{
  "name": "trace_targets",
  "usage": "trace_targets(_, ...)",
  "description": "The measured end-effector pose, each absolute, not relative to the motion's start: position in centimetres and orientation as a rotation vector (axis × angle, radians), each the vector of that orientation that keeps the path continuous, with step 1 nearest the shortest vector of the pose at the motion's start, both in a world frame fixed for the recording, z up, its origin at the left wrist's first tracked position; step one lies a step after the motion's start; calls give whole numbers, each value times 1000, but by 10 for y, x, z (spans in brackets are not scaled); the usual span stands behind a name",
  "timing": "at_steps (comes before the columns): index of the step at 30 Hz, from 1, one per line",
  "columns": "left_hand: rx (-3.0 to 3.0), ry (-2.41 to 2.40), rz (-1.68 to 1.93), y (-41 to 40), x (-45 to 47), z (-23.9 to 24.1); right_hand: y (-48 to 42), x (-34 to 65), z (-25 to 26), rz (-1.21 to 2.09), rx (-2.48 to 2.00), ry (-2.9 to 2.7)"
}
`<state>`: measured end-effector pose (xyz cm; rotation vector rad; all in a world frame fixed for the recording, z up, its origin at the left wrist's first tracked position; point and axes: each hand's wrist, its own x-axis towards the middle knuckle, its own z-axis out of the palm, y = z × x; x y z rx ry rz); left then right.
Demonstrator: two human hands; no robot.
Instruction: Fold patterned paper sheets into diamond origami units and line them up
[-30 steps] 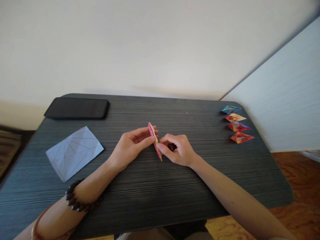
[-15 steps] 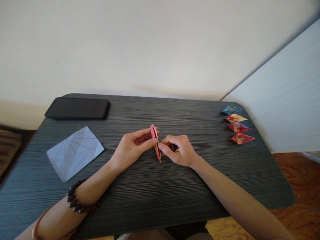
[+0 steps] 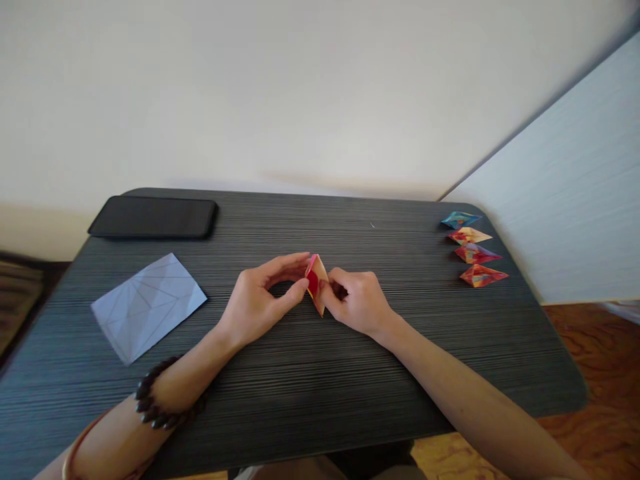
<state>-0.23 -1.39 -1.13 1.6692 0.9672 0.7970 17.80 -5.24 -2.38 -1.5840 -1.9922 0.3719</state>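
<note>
A small folded paper piece (image 3: 316, 282), red and cream, is held just above the middle of the dark table (image 3: 300, 393). My left hand (image 3: 260, 300) pinches its left side between thumb and forefinger. My right hand (image 3: 357, 301) pinches its right side with the other fingers curled in. The piece is spread open between the two hands, showing a red inner face. A bead bracelet sits on my left wrist.
A creased pale blue sheet of paper (image 3: 149, 304) lies at the left. A black phone (image 3: 154, 217) rests at the far left corner. Several coloured folded paper pieces (image 3: 474, 253) lie in a column at the far right, near a white panel (image 3: 575, 200).
The folded piece was a narrow closed strip held upright; both hands have now pulled its sides apart, so it looks wider and shorter. The hands stayed in place.
</note>
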Motion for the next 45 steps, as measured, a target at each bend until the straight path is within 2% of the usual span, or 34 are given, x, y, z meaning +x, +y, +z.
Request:
trace_targets(6,2133,1268,774,-15,-1,-9,-52,176,-27,340,-1570,-1993)
trace_targets(13,2364,1580,263,-16,1,-4,-53,171,-30,113,-1466,-2120)
trace_targets(18,2487,1656,47,-15,0,-5,-54,169,-29,131,-1429,-2166)
trace_targets(26,2350,1542,143,-10,-4,-2,-50,173,-26,408,-1693,-1918)
trace_targets(34,2427,1301,208,-10,-4,-6,-50,174,-23,370,-1718,-2094)
trace_targets(45,2329,1408,230,-13,-2,-3,-49,178,-23,430,-1635,-2096)
